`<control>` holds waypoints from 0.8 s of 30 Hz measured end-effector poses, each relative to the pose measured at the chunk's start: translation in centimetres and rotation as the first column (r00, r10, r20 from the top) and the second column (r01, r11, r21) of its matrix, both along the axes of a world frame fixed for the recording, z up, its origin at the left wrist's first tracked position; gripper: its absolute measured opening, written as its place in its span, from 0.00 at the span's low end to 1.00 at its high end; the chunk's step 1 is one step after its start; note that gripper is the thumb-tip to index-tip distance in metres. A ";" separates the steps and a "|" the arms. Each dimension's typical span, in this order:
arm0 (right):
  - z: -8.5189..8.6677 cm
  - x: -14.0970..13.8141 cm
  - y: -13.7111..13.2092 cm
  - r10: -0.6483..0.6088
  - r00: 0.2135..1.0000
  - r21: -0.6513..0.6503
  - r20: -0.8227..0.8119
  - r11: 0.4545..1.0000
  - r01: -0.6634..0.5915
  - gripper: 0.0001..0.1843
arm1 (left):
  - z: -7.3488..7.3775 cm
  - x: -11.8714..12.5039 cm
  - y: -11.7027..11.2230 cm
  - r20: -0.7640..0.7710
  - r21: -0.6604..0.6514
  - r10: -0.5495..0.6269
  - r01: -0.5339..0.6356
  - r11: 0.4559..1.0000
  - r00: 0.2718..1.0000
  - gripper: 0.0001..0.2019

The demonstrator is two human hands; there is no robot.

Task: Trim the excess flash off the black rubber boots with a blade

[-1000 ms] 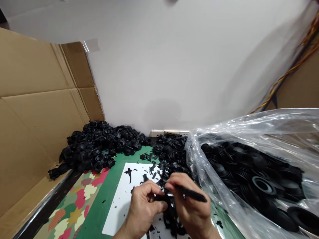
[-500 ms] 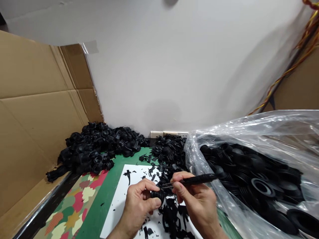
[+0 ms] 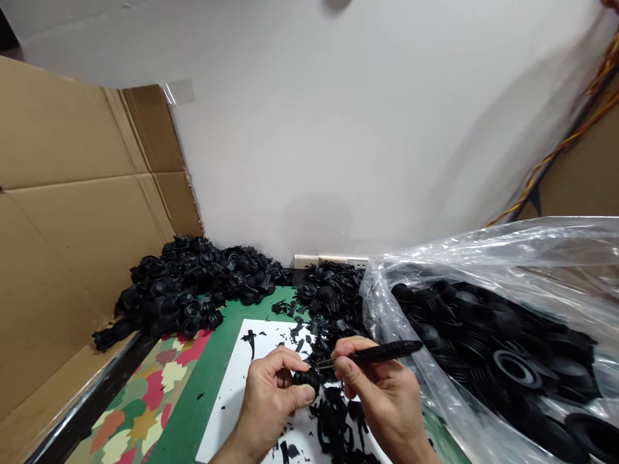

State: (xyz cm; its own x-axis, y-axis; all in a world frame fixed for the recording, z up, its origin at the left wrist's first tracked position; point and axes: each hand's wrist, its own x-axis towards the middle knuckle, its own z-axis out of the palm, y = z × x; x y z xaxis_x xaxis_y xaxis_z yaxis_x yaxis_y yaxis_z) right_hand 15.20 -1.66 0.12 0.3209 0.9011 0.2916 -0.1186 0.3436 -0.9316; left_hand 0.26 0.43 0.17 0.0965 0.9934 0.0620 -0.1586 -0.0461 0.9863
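Between the thumb and fingers of my left hand (image 3: 273,393) is a small black ribbed rubber part (image 3: 305,381), partly covered by the fingertips. My right hand (image 3: 380,386) pinches a slim tool with a black handle (image 3: 387,352). Its thin metal tip looks forked and points left, at the upper right side of the rubber part. Whether the tip touches the part, I cannot tell. Both hands are over a white sheet (image 3: 227,399) strewn with black rubber scraps (image 3: 333,419).
Black ribbed pieces form a heap (image 3: 193,283) at the back left, beside a cardboard panel (image 3: 72,180). More scraps (image 3: 333,290) are piled near the wall sockets (image 3: 307,261). A clear plastic bag (image 3: 382,309) of black rubber parts (image 3: 474,328) lies on the right. Green mat (image 3: 188,399) underneath.
The view has shifted slightly. Both hands keep nearly the same grip, with the tool's handle tilted a little differently and its tip still by the rubber part.
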 end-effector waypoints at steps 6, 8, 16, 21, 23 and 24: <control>0.1 -0.2 -0.1 0.013 1.000 0.019 -0.012 1.000 -0.013 0.10 | 0.9 0.0 -0.1 -0.047 -0.013 -0.003 0.003 1.000 0.999 0.08; 0.0 -0.4 -0.2 0.034 0.999 0.038 -0.017 0.999 -0.034 0.11 | 1.0 0.0 -0.1 -0.060 -0.015 -0.004 0.003 1.000 0.998 0.08; -1.0 -0.4 0.0 0.115 0.976 0.166 0.186 0.975 -0.146 0.05 | 0.5 0.1 -0.2 -0.120 0.017 -0.011 0.013 1.000 0.993 0.07; -1.0 -0.4 -0.1 0.079 0.958 0.244 0.275 0.958 -0.149 0.00 | 0.5 0.1 -0.4 -0.150 0.027 0.006 -0.002 1.000 0.989 0.08; -0.9 -0.5 -0.2 0.052 0.947 0.270 0.318 0.952 -0.144 0.02 | 0.6 0.1 -0.3 -0.166 0.032 0.016 -0.011 0.999 0.986 0.07; -0.8 -0.6 -0.3 0.035 0.938 0.284 0.345 0.949 -0.140 0.02 | 0.6 0.1 -0.3 -0.169 0.033 0.020 -0.014 0.999 0.985 0.08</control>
State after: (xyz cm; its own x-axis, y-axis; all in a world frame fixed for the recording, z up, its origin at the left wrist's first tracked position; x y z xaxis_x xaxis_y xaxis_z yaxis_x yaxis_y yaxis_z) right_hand 14.60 -1.96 -0.71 0.0824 0.7745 0.6271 0.1360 0.6146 -0.7770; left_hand 0.35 0.13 0.77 0.0912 0.9928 0.0774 0.0117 -0.0787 0.9968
